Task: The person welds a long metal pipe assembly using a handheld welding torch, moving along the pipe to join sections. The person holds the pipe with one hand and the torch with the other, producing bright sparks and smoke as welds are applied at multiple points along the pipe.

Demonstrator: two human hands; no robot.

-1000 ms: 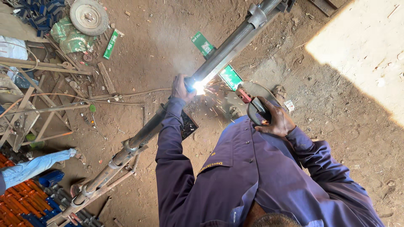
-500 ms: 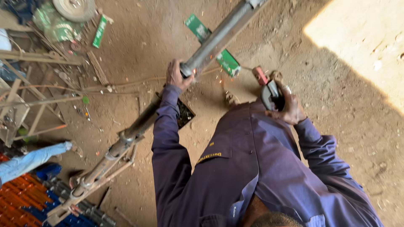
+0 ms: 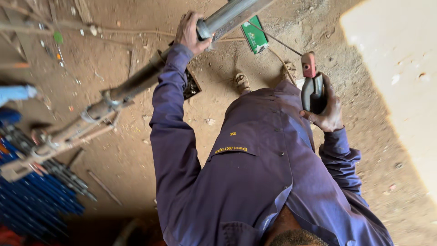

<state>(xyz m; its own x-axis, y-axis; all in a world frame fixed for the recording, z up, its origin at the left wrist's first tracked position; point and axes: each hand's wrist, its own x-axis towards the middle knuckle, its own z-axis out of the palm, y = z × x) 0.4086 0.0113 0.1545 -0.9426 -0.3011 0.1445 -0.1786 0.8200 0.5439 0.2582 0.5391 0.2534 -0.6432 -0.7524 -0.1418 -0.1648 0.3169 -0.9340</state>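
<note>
Left hand [image 3: 191, 33]: sitting up at about 11 o'clock in the view, grip wrapped tight around the grey steel pipe [image 3: 227, 18], fingers curling over the top of it.

Right hand [image 3: 325, 109]: out at roughly 2 o'clock, grip clenched on the black handle of the electrode holder [image 3: 313, 86], whose red tip is pointing up and away from the body. It's hanging well apart from the pipe, not touching it.

Pipe position: running diagonally from 1 o'clock down to 9 o'clock, where it's joining a rusty frame assembly [image 3: 86, 123] with brackets and thinner bars. It's sitting above the dirt floor [image 3: 136, 177], not lying on it.

How the pipe is going to handle: looking heavy and totally stiff, I'd guess, smooth bare metal so a bit slippery, and possibly hot in spots. Best place to take hold seems to be the plain round section where the left hand already is, clear of the brackets.

Holder: light, rigid, with a thin cable [image 3: 273, 41] trailing off behind it that could snag.

Other stuff: green flat packet [image 3: 255, 34] lying on the floor at 12 o'clock just past the pipe, blue rods [image 3: 41, 200] piling up at 8 o'clock, sandalled foot [image 3: 241, 83] showing near the middle.
</note>
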